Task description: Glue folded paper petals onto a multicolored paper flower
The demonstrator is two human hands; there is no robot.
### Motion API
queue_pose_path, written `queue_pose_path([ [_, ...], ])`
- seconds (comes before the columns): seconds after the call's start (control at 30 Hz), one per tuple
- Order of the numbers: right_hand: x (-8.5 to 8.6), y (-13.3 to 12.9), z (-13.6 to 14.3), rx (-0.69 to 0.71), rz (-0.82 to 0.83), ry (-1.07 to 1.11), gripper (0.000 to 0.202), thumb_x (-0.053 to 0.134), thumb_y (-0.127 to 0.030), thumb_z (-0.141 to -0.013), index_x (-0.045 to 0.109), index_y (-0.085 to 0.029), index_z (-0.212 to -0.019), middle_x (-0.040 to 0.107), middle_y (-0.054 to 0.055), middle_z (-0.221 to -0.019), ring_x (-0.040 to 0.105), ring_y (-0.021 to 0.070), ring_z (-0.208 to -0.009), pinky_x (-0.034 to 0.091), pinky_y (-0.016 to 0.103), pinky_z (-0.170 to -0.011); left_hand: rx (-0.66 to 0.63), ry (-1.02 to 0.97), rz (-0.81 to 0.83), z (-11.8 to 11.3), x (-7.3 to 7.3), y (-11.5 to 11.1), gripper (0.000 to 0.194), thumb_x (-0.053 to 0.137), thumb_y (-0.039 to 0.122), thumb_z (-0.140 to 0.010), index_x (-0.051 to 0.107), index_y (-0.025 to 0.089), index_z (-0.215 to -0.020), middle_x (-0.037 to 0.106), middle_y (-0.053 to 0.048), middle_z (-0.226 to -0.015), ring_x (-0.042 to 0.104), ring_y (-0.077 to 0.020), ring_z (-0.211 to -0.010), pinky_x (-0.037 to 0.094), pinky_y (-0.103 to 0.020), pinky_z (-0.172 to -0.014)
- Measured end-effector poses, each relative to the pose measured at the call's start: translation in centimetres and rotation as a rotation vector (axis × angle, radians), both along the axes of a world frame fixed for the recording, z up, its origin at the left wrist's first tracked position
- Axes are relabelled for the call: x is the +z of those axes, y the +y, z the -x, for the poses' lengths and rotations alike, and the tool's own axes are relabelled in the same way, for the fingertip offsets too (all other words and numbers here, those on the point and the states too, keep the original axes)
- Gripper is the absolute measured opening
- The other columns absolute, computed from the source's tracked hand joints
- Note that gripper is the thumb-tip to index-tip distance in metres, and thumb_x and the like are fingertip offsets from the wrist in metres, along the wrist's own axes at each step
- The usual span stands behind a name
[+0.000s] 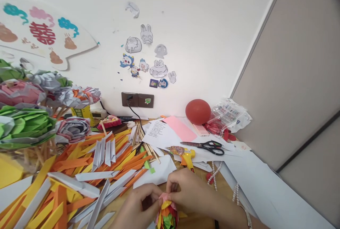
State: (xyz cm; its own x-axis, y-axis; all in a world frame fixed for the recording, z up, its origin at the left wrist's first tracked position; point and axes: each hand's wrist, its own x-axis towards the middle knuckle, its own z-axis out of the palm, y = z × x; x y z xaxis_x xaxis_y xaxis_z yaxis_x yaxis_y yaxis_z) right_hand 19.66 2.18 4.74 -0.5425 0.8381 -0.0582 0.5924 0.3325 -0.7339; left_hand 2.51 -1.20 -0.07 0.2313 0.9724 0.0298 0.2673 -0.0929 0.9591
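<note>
At the bottom middle, a paper flower (168,215) of folded pink, yellow, orange and green petals is between my two hands. My left hand (142,202) pinches the pink edge at its top with thumb and forefinger. My right hand (186,188) comes in from the right, its fingers closed on the same pink paper. The lower part of the flower is cut off by the frame's edge. Just beyond my right hand lies a yellow glue gun (188,156), and past it black-handled scissors (205,146).
Folded paper strips (106,176) in orange, yellow and white cover the left of the table. Finished paper flowers (26,122) stand at far left. A red balloon (198,111), wooden sticks (152,151), pink paper (180,129) and bead strings (214,176) lie around. A wall socket (137,99) holds a plug.
</note>
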Motion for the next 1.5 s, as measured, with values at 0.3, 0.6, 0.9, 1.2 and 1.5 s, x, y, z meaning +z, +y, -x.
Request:
queue_pose_path([
  [0.3,0.1,0.6,1.2,-0.265,0.012,0.392,0.015,0.062,-0.030,-0.072,0.058,-0.017,-0.064,0.065,0.000,-0.064,0.061,0.0141,-0.063,0.045,0.023,-0.059,-0.083,-0.396,-0.034,0.5,-0.6,0.5,0.060,0.066,0.055,-0.065,0.053,0.025,-0.115,0.061,-0.008,-0.115,0.053,-0.0264,-0.108,0.041,-0.037,-0.094],
  [0.6,-1.5,0.3,2.3,-0.250,0.154,0.637,0.023,0.066,-0.032,-0.067,0.060,-0.016,-0.082,0.060,-0.001,-0.062,0.060,0.0153,-0.064,0.047,0.026,-0.062,0.175,-0.113,-0.117,0.4,-1.5,-0.1,0.065,0.070,0.036,-0.064,0.043,0.024,-0.121,0.056,-0.010,-0.118,0.058,-0.0268,-0.101,0.052,-0.030,-0.076],
  [0.9,-1.6,0.4,1.9,-0.204,0.096,0.477,0.009,0.060,-0.024,-0.071,0.056,-0.015,-0.070,0.057,-0.002,-0.062,0.056,0.0119,-0.060,0.042,0.021,-0.056,0.166,0.115,-0.358,0.3,0.8,0.1,0.032,0.066,0.023,-0.065,0.060,0.025,-0.096,0.069,-0.005,-0.095,0.063,-0.0238,-0.088,0.049,-0.027,-0.076],
  [1.2,-2.1,0.2,2.2,-0.225,0.083,0.406,0.005,0.058,-0.019,-0.071,0.060,-0.015,-0.071,0.059,-0.001,-0.063,0.056,0.0121,-0.060,0.043,0.021,-0.056,0.155,0.172,-0.420,0.4,0.6,-0.3,0.033,0.065,0.021,-0.066,0.059,0.025,-0.098,0.069,-0.004,-0.092,0.064,-0.0222,-0.085,0.049,-0.025,-0.075],
  [1.5,-0.7,-1.8,2.4,-0.203,-0.284,0.118,0.019,0.052,-0.009,-0.077,0.068,-0.018,-0.079,0.066,0.004,-0.078,0.058,0.0170,-0.077,0.043,0.025,-0.069,0.143,0.269,-0.477,0.3,0.4,-0.1,0.026,0.059,0.020,-0.073,0.055,0.023,-0.098,0.067,-0.003,-0.089,0.064,-0.0179,-0.082,0.052,-0.024,-0.073],
])
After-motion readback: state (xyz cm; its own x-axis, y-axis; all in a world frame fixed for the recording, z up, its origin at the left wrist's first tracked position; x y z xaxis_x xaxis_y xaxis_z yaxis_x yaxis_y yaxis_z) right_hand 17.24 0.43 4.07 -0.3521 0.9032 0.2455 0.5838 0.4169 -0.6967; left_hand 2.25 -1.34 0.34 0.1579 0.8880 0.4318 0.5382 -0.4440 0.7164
